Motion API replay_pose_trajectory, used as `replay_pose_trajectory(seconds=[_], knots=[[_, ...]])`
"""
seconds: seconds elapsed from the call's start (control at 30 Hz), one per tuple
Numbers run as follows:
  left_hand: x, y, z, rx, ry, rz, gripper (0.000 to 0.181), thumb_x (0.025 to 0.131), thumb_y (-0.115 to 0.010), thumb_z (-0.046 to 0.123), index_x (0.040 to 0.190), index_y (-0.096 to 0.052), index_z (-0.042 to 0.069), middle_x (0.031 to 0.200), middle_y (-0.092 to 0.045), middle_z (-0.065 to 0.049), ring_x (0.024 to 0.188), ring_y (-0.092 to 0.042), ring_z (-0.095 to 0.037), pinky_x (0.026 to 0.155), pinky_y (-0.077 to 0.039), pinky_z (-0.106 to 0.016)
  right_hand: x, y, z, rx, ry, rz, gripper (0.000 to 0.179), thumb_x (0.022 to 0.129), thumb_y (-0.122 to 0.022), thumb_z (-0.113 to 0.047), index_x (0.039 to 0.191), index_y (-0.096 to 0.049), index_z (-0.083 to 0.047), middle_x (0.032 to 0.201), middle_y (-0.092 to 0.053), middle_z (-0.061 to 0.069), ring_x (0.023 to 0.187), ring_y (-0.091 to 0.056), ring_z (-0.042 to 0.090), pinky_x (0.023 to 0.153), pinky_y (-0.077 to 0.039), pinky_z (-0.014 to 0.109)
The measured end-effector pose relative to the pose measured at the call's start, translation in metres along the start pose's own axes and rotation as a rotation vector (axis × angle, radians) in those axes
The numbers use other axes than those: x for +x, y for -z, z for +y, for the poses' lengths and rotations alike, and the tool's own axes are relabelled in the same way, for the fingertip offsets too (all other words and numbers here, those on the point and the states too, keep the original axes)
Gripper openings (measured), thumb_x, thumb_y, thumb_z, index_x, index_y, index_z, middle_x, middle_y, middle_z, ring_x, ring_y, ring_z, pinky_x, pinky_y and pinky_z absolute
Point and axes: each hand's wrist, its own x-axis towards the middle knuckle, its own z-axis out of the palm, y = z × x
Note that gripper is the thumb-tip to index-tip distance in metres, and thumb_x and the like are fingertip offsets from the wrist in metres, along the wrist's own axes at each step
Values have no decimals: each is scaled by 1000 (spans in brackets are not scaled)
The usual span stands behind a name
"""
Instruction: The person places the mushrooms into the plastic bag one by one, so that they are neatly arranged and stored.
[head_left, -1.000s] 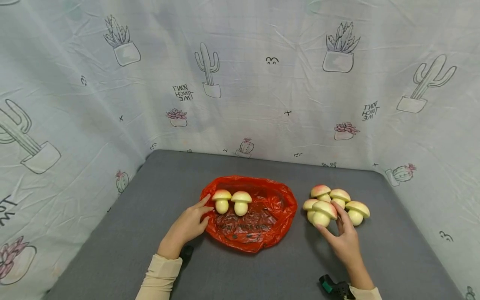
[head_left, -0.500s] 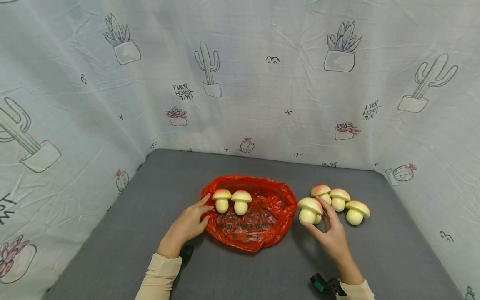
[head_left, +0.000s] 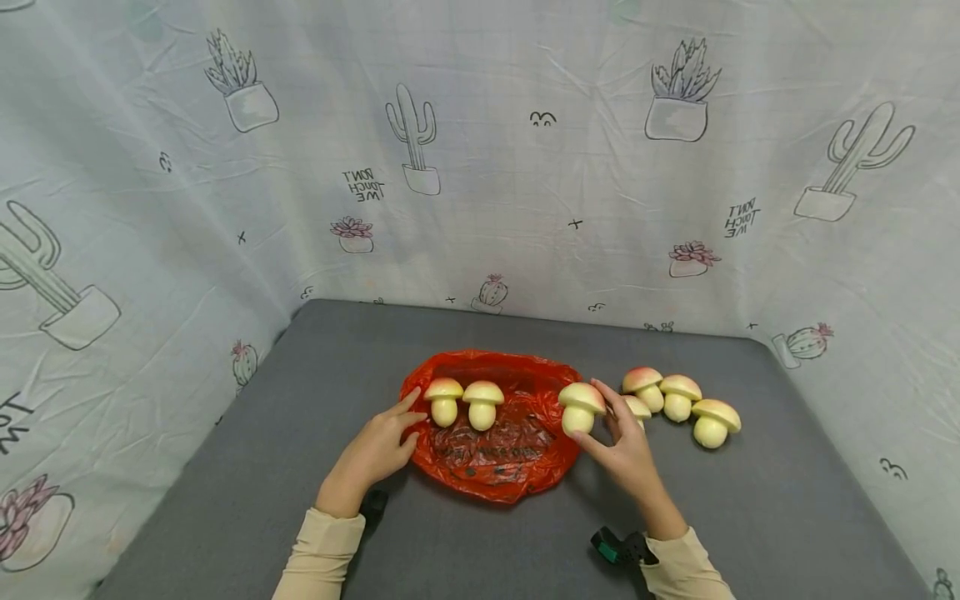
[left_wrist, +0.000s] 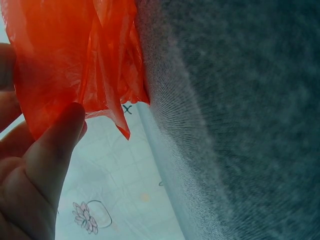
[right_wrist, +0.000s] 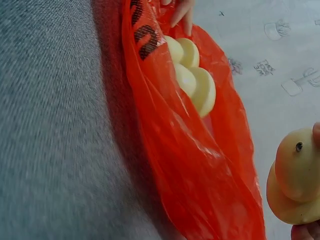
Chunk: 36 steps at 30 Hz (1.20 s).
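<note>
A red plastic bag (head_left: 480, 490) lies with its mouth spread wide on the grey table. Two toy mushrooms, a left one (head_left: 444, 402) and a right one (head_left: 482, 406), are inside its left part. My left hand (head_left: 375, 450) pinches the bag's left rim; the left wrist view shows the thumb (left_wrist: 56, 142) on the bag's outer side. Between thumb and fingers, my right hand (head_left: 628, 454) holds another toy mushroom (head_left: 581, 408), cap up, over the bag's right rim. In the right wrist view a small dark spot marks the stem of this held mushroom (right_wrist: 298, 170).
Several more toy mushrooms (head_left: 678, 398) stand to the right of the bag, one (head_left: 637, 408) partly hidden behind my right hand. A pale curtain (head_left: 480, 167) printed with cacti surrounds the grey table (head_left: 262, 500) at the back and sides.
My right hand has carried its mushroom leftward, from the group at the right to the bag's right rim. My left hand and the two mushrooms in the bag have stayed in place.
</note>
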Motion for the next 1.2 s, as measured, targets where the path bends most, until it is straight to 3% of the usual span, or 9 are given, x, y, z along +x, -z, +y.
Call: replay_pose_trajectory(seconds=[0.17,0.33,0.5,0.63,0.77,0.9,1.03,1.2], knots=[[0,0,0,-1,4,-5,30,83,-66,3,112,-68,-2,142,-45,-21,104,-63,-31,76,-51,-37,6,-9,-15,3,-33,-34,74,77,-66,15,141,-29,14,142,-31,37,128,-38,-4,102,-29,8],[2,1,0,5,-4,1,30,83,-66,3,113,-68,-2,142,-45,-21,95,-65,-27,72,-50,-35,13,-15,-17,-6,-47,-59,74,79,-66,13,142,-28,14,143,-31,35,128,-37,-3,102,-29,8],[1,0,-1,13,6,-12,31,84,-66,3,114,-68,-2,143,-45,-21,83,-64,-24,69,-49,-33,19,-22,-20,-22,-43,-63,75,77,-69,11,141,-30,14,141,-34,34,129,-39,11,102,-31,9],[0,-1,-1,18,21,-29,31,84,-65,4,115,-68,-2,144,-44,-20,64,-54,-14,65,-45,-28,23,-26,-19,-38,-50,-76,75,77,-70,9,141,-32,13,141,-35,32,129,-38,27,101,-31,9],[0,-2,-1,22,24,-25,31,84,-65,4,115,-68,-1,144,-44,-19,58,-47,-9,64,-44,-27,28,-31,-4,-54,-55,-95,77,78,-72,5,144,-32,6,144,-36,27,130,-38,35,101,-32,9],[0,-2,-1,21,26,-18,31,84,-65,4,115,-68,-1,144,-44,-19,56,-46,-9,64,-44,-27,32,-35,13,-88,-81,-118,78,80,-74,-4,146,-33,-5,147,-36,18,133,-37,32,106,-34,21],[0,-2,0,28,23,-6,30,84,-65,4,114,-68,-1,143,-45,-18,71,-59,-15,69,-48,-30,35,-39,18,-104,-114,-145,78,82,-74,-14,147,-33,-9,149,-36,12,136,-37,28,107,-32,41],[-1,-2,1,18,28,-14,30,84,-65,3,114,-68,-2,143,-45,-19,76,-62,-19,71,-49,-33,38,-43,20,-133,-150,-169,78,82,-74,-18,147,-33,-6,147,-38,14,134,-39,30,106,-33,47]])
